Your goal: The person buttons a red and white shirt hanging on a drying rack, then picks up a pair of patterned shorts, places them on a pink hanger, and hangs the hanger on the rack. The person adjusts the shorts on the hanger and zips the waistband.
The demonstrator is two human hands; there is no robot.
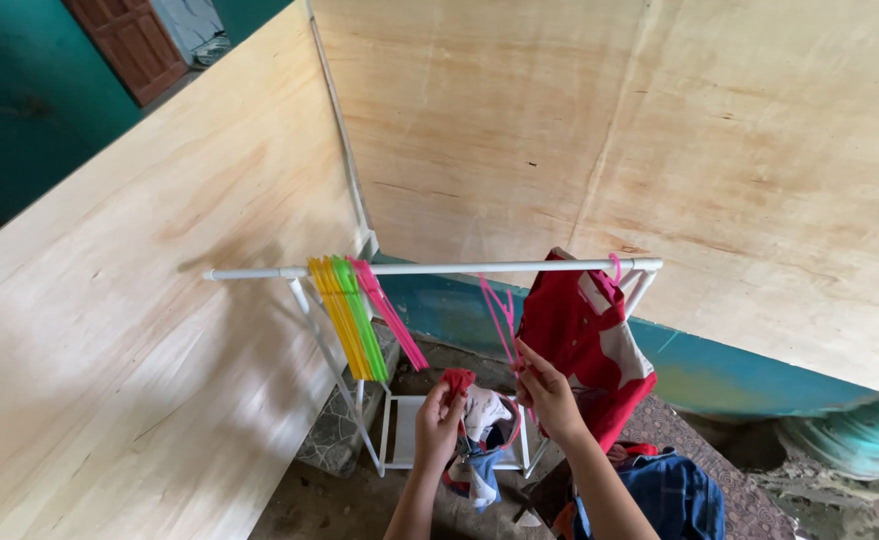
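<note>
Left hand (pixel 438 420) has its grip pinched on a red-and-white garment (pixel 472 410) below the white rail (pixel 430 268); right hand (pixel 548 392) pinches a pink hanger (pixel 500 312); feeding the hanger's arm into the neckline looks wise, with the cloth taut

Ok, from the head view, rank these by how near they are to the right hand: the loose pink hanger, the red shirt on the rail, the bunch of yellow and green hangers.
Measured from the right hand:
1. Loose pink hanger, at the fingers, hanging from the rail just above.
2. Red shirt, just to the hand's right, at the rail's right end.
3. Bunch of yellow and green hangers, far off to the left on the rail, beyond the left hand.
</note>
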